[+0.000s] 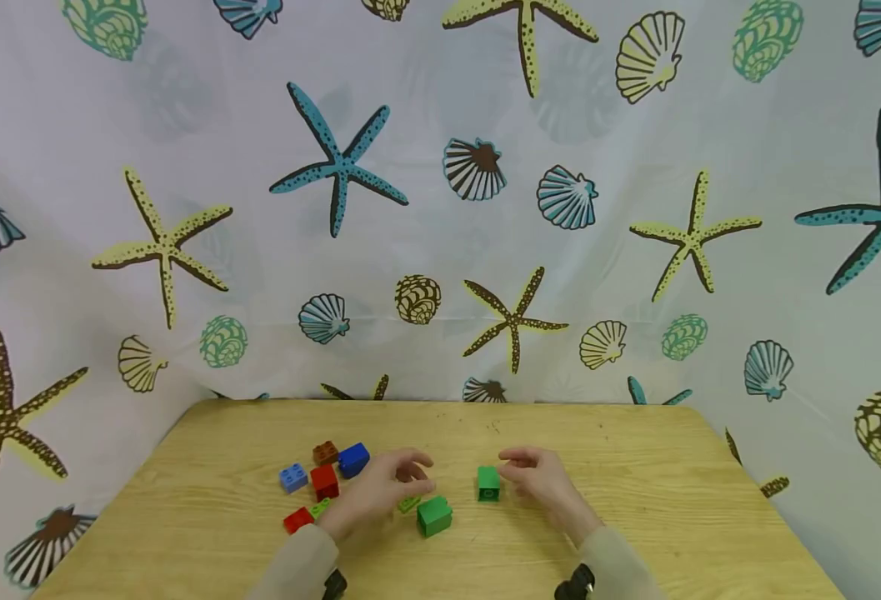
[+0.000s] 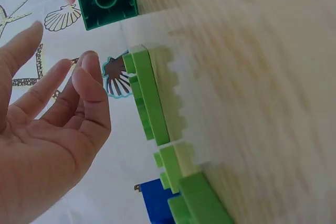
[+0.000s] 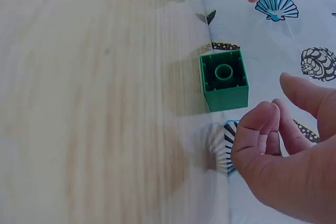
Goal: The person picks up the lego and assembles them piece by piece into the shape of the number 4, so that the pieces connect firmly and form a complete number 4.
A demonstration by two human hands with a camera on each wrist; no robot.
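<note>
- Head view: the left hand (image 1: 380, 492) and the right hand (image 1: 543, 478) reach over the wooden desk (image 1: 673, 508), facing each other, with two green blocks between them.
- The right green block (image 1: 488, 484) lies just beside the fingertips of the right hand, on their left; its hollow underside faces the person.
- The left green block (image 1: 434, 517) lies on the person's side of the left hand's fingertips, very near them; in the right wrist view its studs point towards the right green block.
- Left hand: fingers loosely bent, thumb held apart from them, a clear gap between.
- Right hand: fingers bent loosely inward, thumb standing away; the right wrist view shows a small gap between this hand and the right green block.
- A lime brick (image 1: 409, 504) lies partly hidden below the left hand, just beside the left green block.
- Left of the left hand, other pieces lie in a loose group: a blue block (image 1: 353, 460), a brown brick (image 1: 325, 452), a light blue brick (image 1: 293, 477), a tall red block (image 1: 324, 482), a low red brick (image 1: 297, 521) and a second lime brick (image 1: 321, 509).
- Behind the desk hangs a white cloth (image 1: 410, 242) printed with starfish and shells.
</note>
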